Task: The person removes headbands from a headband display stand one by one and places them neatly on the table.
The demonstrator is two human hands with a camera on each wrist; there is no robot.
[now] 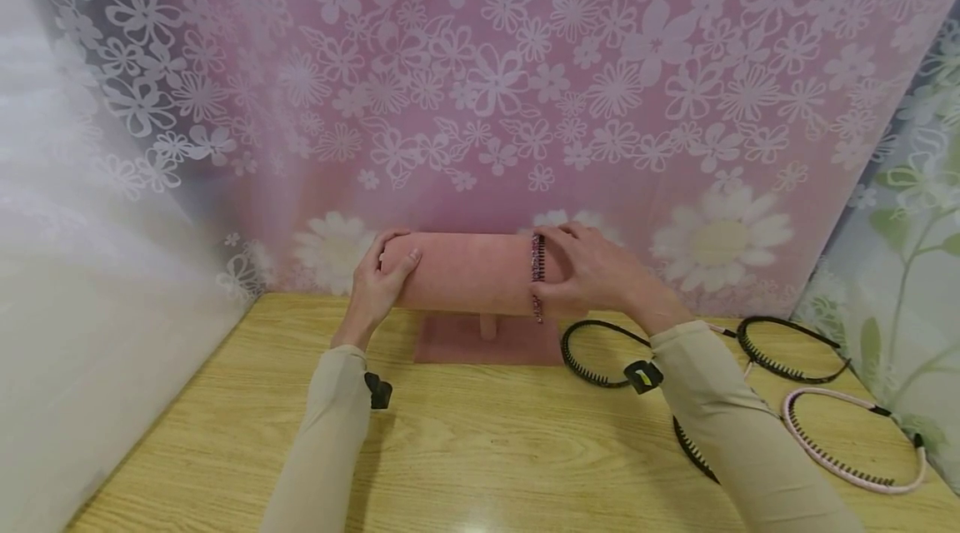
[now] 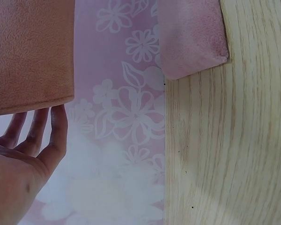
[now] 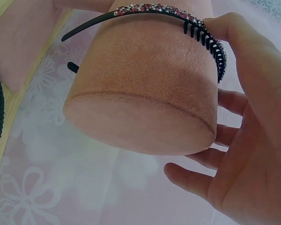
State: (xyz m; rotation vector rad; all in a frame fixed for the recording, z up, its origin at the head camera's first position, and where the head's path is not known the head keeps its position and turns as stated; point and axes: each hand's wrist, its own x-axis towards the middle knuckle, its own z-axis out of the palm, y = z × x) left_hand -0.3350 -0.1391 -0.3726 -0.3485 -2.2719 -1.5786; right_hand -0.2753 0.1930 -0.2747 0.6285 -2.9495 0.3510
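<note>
A pink velvet T-shaped display stand (image 1: 465, 271) stands at the back of the table, its padded roll lying level above a flat base (image 1: 450, 341). Around the roll's right part sits a black toothed headband (image 3: 150, 8) covered with red and silver rhinestones; its two tips stick out past the roll. My right hand (image 1: 596, 266) pinches this headband, thumb against it on the near side, fingers reaching behind the roll. At the opposite end, my left hand (image 1: 378, 283) grips the roll with its thumb in front and its fingers (image 2: 56, 136) around the end.
Several toothed headbands lie on the table (image 1: 480, 450) at the right: a black one (image 1: 581, 366) beside the base, another black one (image 1: 795, 371) farther right, and a pale pink one (image 1: 817, 454). My right forearm partly covers some. A flowered pink curtain (image 1: 480, 83) hangs behind.
</note>
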